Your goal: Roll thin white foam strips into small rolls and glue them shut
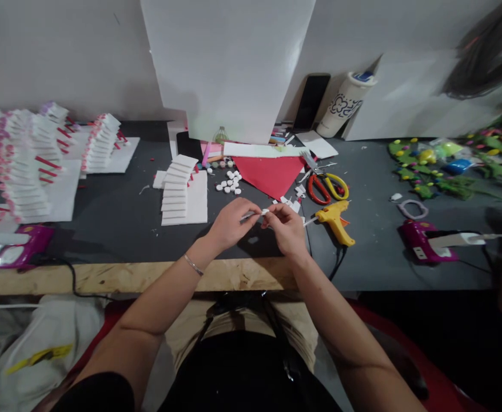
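Observation:
My left hand (pixel 234 222) and my right hand (pixel 289 230) meet near the table's front, fingertips almost touching. Both pinch around a small white piece (pixel 265 212), too small to name exactly. Left of my hands stands a white stepped staircase model (pixel 176 197) on a white square base. Beyond my fingers lies a loose group of small white discs (pixel 230 182), beside a red sheet (pixel 272 174). White scraps (pixel 294 204) lie just past my right hand. A yellow glue gun (pixel 334 220) rests to its right.
Scissors (pixel 328 187) with red and yellow handles lie behind the glue gun. More staircase models (pixel 23 171) stand at the left. A tumbler (pixel 345 106) and a phone (pixel 311 103) lean at the back. Purple power strips (pixel 426 243) sit right and left.

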### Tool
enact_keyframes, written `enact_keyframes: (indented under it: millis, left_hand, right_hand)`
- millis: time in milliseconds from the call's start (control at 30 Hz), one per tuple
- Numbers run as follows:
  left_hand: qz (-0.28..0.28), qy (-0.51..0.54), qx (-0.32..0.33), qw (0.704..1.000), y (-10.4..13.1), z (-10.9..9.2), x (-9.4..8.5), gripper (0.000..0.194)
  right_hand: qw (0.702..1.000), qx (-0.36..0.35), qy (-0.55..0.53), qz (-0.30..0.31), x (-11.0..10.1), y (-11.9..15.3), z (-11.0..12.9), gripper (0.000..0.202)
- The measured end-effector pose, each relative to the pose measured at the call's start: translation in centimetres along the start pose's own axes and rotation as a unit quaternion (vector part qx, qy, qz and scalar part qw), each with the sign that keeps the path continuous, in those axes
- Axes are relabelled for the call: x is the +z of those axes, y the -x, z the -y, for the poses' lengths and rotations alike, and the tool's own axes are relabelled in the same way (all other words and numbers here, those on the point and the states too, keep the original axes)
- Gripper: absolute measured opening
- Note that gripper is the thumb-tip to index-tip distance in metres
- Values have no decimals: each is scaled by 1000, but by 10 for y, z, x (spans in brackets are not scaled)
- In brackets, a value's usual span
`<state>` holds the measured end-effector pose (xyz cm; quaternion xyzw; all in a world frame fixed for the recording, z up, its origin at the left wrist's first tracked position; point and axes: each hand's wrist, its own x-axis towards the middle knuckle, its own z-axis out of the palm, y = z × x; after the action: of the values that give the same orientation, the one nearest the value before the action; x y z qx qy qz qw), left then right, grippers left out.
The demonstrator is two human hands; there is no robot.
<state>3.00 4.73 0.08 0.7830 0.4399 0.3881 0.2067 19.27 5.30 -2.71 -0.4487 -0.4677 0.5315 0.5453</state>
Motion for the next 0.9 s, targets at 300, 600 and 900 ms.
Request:
enact_keyframes:
  millis: [300,600,900]
  left_hand:
    - [-18,29,-53,998,-1,-5,3,7]
    - [12,188,-113,976,-3,1,2,10]
    - [75,299,-130,943,-3,-1,-4,17]
  right_hand:
    - [999,19,-28,6,0,0,-4,22]
    - [986,98,-110,74,-1,-1,4,26]
    - [961,178,-144,156,-8,-1,9,39]
